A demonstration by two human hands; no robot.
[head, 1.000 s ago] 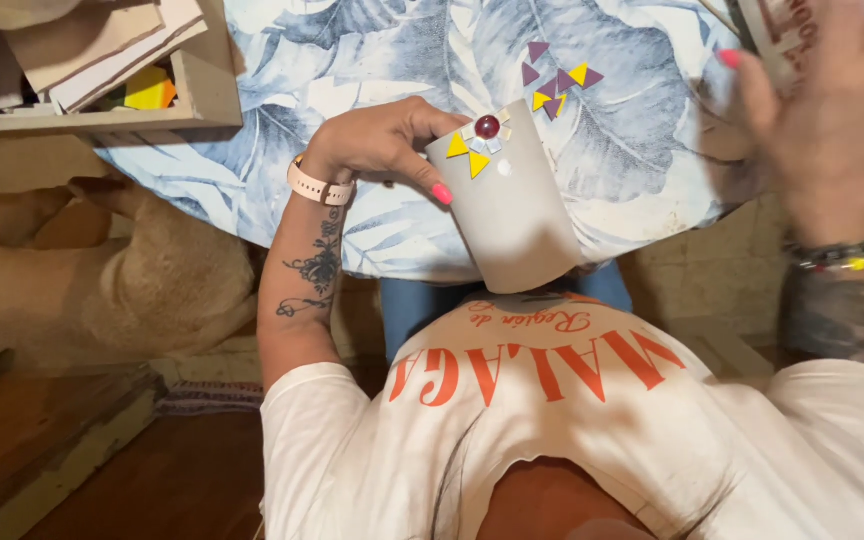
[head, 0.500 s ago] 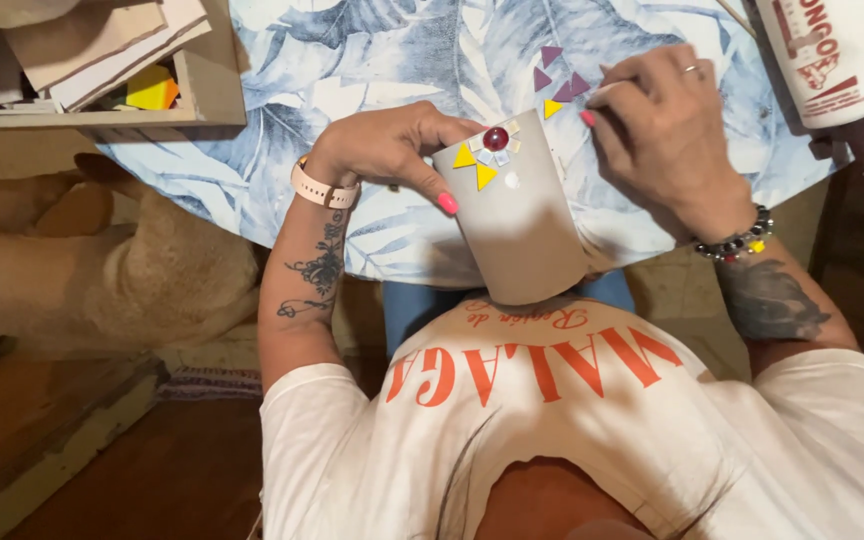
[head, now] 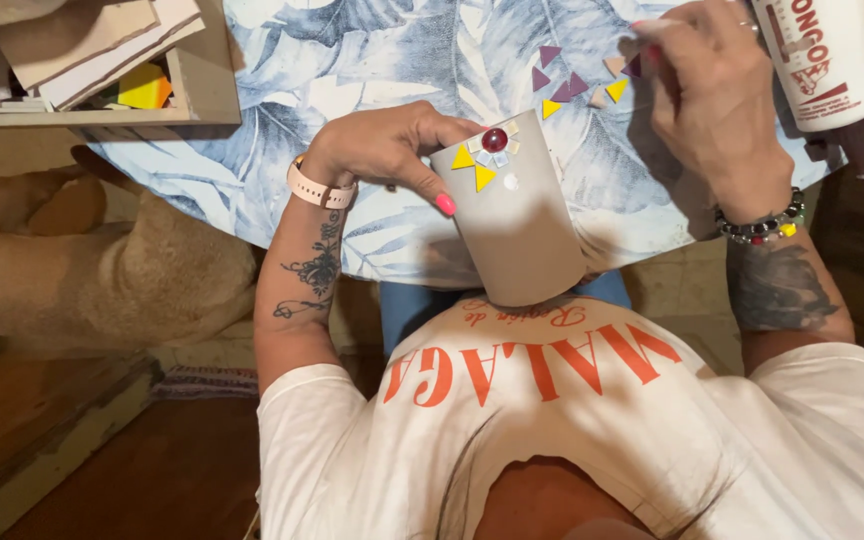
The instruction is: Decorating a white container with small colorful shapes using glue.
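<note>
My left hand (head: 384, 148) grips a grey-beige cup-shaped pot (head: 517, 232), tilted against my chest, its rim toward the table. A red round gem with yellow and pale triangles (head: 490, 155) is stuck near that rim. My right hand (head: 704, 95) reaches over the table, fingertips pinched at a cluster of loose purple, yellow and pale triangular tiles (head: 574, 84) lying on the cloth. Whether a tile is between the fingers is hidden.
A blue leaf-print tablecloth (head: 352, 70) covers the round table. A white glue bottle (head: 824, 60) stands at the right. A wooden tray (head: 197, 95) with papers and coloured bits sits at the left. A tan cushion-like shape (head: 132, 280) lies below the table.
My right hand has moved from the far right edge, over the pot, to the loose tiles on the cloth. The pot stays held in my left hand.
</note>
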